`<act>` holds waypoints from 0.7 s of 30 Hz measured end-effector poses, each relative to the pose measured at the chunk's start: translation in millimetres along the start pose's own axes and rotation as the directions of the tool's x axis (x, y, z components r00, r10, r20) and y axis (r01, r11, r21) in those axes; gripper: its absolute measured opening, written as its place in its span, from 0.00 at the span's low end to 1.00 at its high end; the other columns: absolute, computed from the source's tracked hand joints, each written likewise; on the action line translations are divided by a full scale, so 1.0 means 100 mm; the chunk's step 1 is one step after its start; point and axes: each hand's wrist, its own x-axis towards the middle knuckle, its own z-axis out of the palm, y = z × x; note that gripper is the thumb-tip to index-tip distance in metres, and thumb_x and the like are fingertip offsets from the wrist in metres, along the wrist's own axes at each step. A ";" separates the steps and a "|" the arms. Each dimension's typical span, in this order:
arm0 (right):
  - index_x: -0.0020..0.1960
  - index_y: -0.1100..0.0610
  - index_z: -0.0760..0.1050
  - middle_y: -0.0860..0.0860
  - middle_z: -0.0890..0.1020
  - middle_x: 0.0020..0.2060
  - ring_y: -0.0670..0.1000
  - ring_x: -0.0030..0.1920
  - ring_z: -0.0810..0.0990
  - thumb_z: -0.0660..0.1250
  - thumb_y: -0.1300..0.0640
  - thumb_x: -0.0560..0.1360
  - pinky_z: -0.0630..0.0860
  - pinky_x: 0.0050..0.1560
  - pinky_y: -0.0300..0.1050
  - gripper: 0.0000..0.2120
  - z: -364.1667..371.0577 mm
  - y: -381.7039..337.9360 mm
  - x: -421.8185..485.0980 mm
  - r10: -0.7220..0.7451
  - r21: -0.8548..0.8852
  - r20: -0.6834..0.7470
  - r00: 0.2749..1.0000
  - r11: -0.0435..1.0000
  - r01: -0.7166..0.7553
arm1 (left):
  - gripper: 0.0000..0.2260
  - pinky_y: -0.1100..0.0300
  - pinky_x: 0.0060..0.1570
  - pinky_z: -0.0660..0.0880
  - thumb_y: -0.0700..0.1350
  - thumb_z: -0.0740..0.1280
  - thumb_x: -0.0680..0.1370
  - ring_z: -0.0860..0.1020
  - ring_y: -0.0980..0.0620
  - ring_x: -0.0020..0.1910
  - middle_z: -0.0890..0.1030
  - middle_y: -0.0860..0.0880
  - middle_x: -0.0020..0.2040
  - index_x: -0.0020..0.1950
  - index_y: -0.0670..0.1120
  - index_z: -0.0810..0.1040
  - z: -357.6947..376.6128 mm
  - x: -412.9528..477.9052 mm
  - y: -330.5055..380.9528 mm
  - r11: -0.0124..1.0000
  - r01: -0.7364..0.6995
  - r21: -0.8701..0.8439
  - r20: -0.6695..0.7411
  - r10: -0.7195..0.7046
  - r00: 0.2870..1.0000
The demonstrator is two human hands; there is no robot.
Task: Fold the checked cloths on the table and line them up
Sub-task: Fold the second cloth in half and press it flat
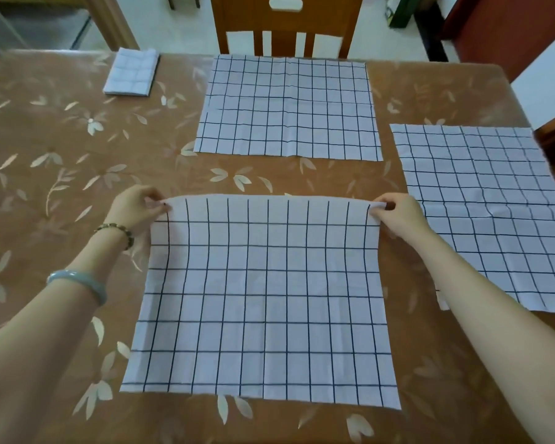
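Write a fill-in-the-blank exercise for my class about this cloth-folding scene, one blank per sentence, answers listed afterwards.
1. The left hand and the right hand pinch the two ____ corners of the nearest cloth.
2. Counting that one, ____ checked cloths lie unfolded on the table.
3. The one folded cloth sits near the table's far ____ corner.

Missing words: far; three; left.

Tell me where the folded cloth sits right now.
In the head view the folded cloth lies at the far left of the table, apart from and left of the far spread cloth by the chair.
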 end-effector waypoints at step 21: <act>0.43 0.54 0.83 0.46 0.81 0.41 0.46 0.51 0.77 0.71 0.61 0.73 0.67 0.55 0.41 0.04 -0.22 0.44 -1.58 -0.035 -0.078 0.187 0.982 0.996 0.050 | 0.06 0.56 0.48 0.73 0.49 0.74 0.70 0.77 0.50 0.44 0.80 0.53 0.41 0.38 0.60 0.80 -0.26 -1.60 -0.36 0.988 -0.103 0.113 0.272 0.069 0.960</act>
